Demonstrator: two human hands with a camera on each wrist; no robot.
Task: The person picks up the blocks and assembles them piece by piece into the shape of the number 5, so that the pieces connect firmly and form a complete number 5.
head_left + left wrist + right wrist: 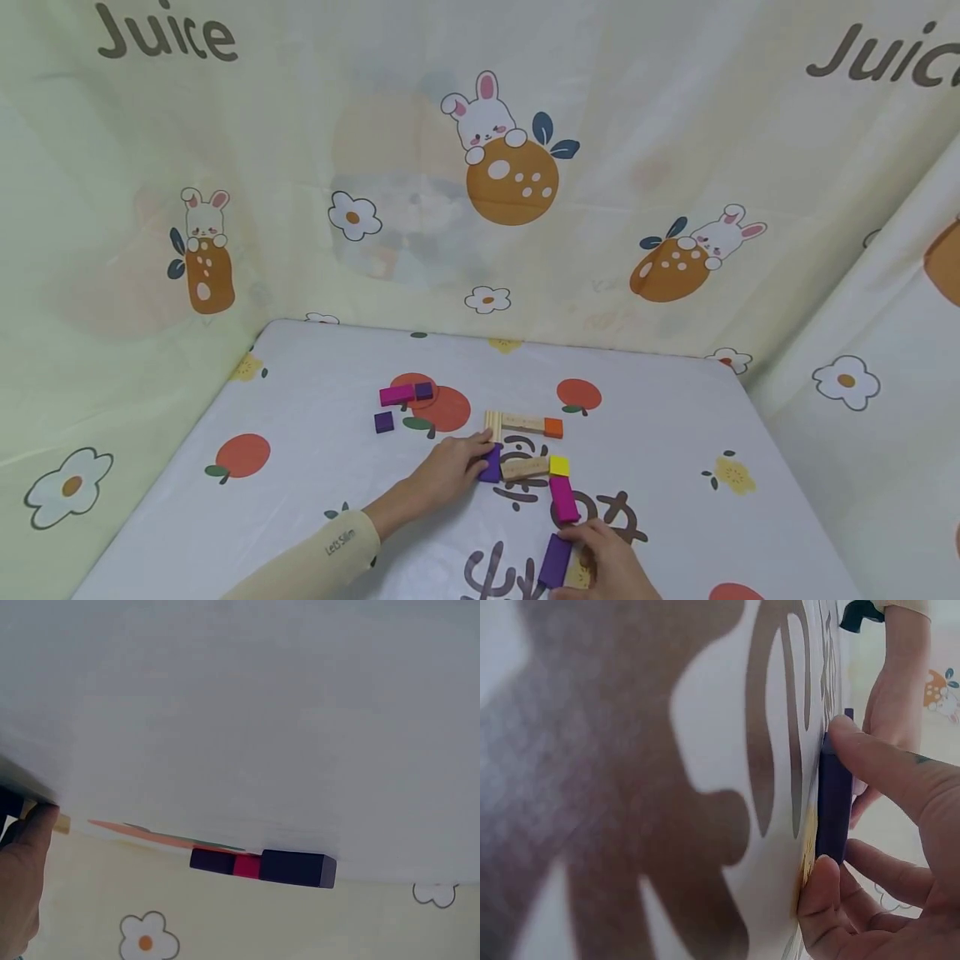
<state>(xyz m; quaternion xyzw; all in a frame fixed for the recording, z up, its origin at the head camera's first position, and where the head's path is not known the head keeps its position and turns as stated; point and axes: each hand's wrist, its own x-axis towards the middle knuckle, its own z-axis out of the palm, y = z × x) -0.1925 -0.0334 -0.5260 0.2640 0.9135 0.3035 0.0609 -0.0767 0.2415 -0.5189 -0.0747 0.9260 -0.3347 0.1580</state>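
Observation:
In the head view my left hand (448,473) has its fingertips on a purple block (492,467), at the end where it meets a ridged pale wooden block (492,422). My right hand (606,560) grips another purple block (555,562) lying on the cloth, thumb and fingers at its opposite ends, as the right wrist view also shows. Just beyond that block lies a magenta block (564,500), which meets a yellow cube (558,466). A plain wooden block (525,468) runs between the yellow cube and the left hand's purple block.
Farther back, a second wooden block (522,424) runs from the ridged one to an orange cube (553,427). At the back left lie a magenta block (397,395) and two dark purple cubes, one (423,391) against it, one (384,422) apart. Printed curtains (405,275) stand behind the table.

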